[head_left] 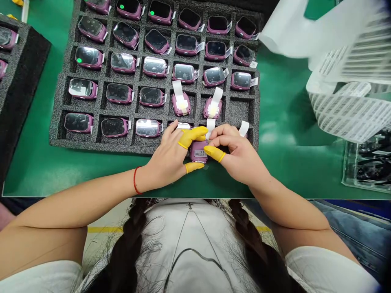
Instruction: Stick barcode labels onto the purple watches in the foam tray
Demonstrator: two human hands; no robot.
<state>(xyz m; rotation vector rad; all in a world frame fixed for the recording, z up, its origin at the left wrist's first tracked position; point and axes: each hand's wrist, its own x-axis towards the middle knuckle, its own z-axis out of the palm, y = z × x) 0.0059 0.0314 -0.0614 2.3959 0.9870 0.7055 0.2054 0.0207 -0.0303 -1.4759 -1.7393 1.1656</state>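
A purple watch body [199, 155] lies back up near the table's front edge, with a printed label on its back. My left hand [166, 158], with yellow finger cots, grips it between thumb and fingers. My right hand [241, 156] is closed in a pinch at the watch's upper right, around the lower part of a white strip [210, 123]; its thumb wears a yellow cot. The strip's lower end is hidden by fingers. Just beyond, two watch bodies [181, 106] lie back up in the tray with similar strips.
A grey foam tray [58, 132] holds several purple watches, mostly screen up, many with small white tags. Another foam tray [24, 61] stands at left. Curled barcode label sheets [342, 101] lie at right, above a clear box [348, 171] with dark parts. The table [284, 162] is green.
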